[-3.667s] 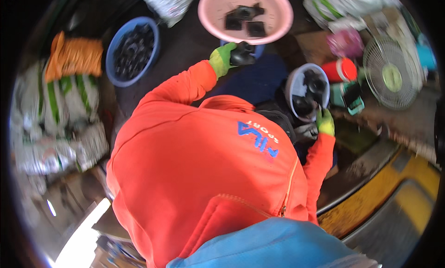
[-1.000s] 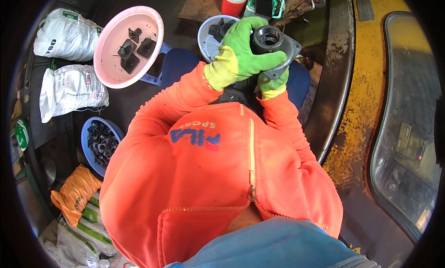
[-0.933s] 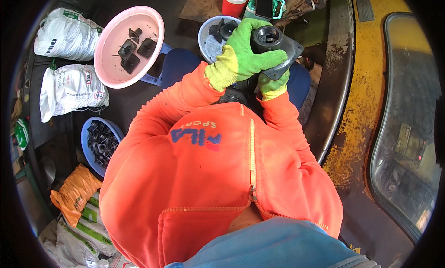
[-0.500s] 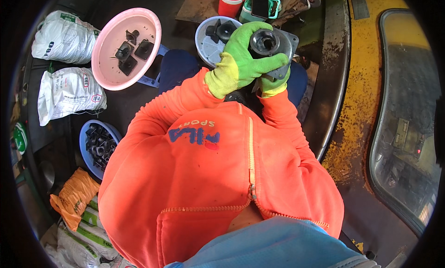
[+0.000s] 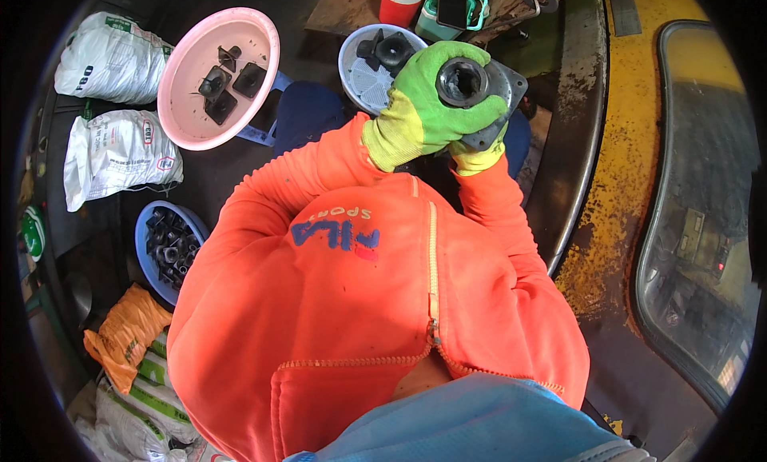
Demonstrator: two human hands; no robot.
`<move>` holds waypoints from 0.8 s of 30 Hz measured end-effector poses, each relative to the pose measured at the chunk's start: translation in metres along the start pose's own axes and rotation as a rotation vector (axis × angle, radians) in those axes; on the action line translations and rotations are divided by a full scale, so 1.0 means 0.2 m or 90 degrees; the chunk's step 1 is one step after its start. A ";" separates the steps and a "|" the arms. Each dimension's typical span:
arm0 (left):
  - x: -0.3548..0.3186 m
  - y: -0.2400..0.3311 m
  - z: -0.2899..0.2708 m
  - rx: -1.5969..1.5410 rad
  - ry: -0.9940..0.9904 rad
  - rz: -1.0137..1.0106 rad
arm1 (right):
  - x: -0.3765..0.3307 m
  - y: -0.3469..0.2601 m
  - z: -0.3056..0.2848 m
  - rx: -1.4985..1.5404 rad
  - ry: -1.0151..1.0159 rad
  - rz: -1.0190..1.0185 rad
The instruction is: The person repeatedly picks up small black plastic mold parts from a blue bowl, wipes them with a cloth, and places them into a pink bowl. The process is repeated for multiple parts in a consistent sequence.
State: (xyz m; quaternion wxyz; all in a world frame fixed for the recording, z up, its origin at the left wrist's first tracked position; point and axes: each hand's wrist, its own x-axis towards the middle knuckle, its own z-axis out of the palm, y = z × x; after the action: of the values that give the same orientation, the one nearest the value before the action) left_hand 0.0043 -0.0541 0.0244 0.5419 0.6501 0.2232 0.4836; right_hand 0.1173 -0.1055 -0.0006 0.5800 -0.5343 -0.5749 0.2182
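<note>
In the upper middle of the frame, the left hand (image 5: 419,102), in a green glove, has its fingers (image 5: 479,114) clamped around a grey metal housing (image 5: 487,90), whose round bore faces up toward the camera. The right hand (image 5: 478,158) grips it from beneath, mostly hidden. A grey basin (image 5: 359,70) sits just left of it.

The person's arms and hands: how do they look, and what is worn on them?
Both arms are in long, bright orange jacket sleeves with small dark specks. The left hand wears a lime-green glove with a yellower knitted cuff. The right hand wears a matching glove, mostly hidden. No bare parts of the arms show.
</note>
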 end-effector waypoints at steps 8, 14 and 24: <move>0.04 0.04 -0.10 -0.039 -0.164 0.027 | 0.03 -0.12 -0.07 -0.208 -0.156 -0.118; 0.08 0.04 -0.17 -0.020 -0.328 0.060 | -0.01 -0.16 -0.09 -0.021 -0.200 0.029; 0.20 -0.02 -0.22 -0.296 -0.717 -0.013 | -0.07 -0.18 -0.06 -0.032 -0.280 -0.141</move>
State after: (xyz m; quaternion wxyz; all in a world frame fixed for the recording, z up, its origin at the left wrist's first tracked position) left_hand -0.0156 0.0006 0.0342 0.7091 0.6683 -0.2031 0.0961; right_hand 0.1123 -0.1348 0.0266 0.4477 -0.4223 -0.7476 0.2498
